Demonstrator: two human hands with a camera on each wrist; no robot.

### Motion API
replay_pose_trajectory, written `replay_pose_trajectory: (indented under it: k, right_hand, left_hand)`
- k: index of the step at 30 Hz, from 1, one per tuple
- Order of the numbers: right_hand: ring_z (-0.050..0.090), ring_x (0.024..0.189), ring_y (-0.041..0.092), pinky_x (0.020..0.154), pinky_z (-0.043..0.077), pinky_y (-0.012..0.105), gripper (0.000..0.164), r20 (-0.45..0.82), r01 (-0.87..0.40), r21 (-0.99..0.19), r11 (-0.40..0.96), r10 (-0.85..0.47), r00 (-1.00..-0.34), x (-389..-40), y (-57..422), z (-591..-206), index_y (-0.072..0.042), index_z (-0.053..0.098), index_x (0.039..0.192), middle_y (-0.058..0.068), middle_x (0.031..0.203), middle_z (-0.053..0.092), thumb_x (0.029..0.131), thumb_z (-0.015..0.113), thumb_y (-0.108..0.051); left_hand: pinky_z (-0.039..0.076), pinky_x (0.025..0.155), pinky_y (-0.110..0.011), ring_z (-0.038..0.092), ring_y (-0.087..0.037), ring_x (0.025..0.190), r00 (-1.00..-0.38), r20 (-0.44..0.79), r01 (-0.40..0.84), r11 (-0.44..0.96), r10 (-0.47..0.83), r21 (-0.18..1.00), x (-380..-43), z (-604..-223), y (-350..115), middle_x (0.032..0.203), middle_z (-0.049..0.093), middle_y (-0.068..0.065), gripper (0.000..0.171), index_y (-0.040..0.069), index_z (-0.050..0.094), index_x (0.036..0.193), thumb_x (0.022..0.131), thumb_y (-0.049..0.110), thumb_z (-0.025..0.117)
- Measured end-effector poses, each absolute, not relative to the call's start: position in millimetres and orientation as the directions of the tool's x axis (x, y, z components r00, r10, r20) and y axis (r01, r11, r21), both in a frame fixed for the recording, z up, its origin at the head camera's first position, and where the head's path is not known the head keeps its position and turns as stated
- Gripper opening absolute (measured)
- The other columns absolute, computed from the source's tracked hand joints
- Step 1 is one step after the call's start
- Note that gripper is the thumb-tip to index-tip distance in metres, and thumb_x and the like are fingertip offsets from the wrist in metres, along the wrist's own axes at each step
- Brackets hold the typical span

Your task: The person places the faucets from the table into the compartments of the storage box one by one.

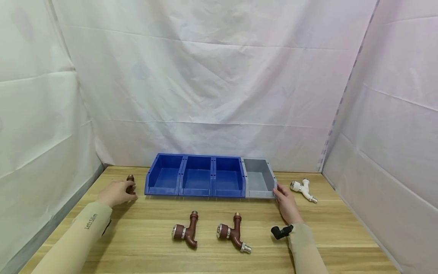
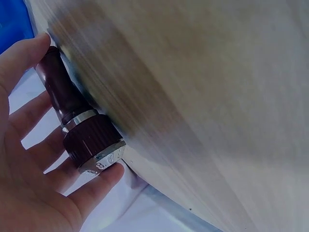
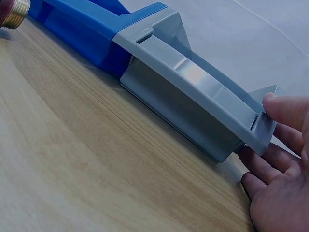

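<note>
My left hand (image 1: 116,193) holds a dark brown faucet (image 2: 75,106) at the table's left side. In the left wrist view the thumb touches its narrow end and the other fingers curl behind it towards the ribbed, silver-capped knob. My right hand (image 1: 286,202) grips the front right corner of a grey storage bin (image 1: 258,179), thumb on top and fingers beneath, as the right wrist view shows. Joined to that bin's left side is a row of three blue bins (image 1: 195,192). Between the hands, nearer the front, lie two brown faucets, one plain-ended (image 1: 191,230) and one silver-tipped (image 1: 234,233).
A white faucet (image 1: 303,189) lies right of the grey bin. The wooden table (image 1: 147,236) is enclosed by white cloth (image 1: 219,83) at the back and both sides. A black wrist-camera piece (image 1: 282,231) juts from the right sleeve.
</note>
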State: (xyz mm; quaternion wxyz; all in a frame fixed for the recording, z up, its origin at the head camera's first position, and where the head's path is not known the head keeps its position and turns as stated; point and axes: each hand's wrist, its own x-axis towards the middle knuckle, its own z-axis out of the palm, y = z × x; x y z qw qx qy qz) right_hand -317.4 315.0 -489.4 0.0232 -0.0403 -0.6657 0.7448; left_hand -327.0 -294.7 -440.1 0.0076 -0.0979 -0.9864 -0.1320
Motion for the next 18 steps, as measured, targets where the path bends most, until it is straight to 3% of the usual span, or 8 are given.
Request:
replay_pose_trajectory:
  k: [18]
  right_hand:
    - [0.016, 0.144, 0.02, 0.116, 0.015, 0.033, 0.059, -0.026, 0.016, -0.995, -0.102, 0.102, -0.994, -316.7, 314.3, -489.2, -0.001, 0.017, 0.153, 0.014, 0.158, 0.016, 0.104, 0.046, -0.015]
  left_hand:
    - [0.046, 0.081, -0.063, 0.057, -0.052, 0.101, -0.971, 0.057, 0.238, 0.937, 0.231, 0.257, -329.5, -441.7, -300.4, 0.11, 0.063, -0.03, 0.059, -0.003, 0.063, 0.119, 0.076, 0.035, 0.078]
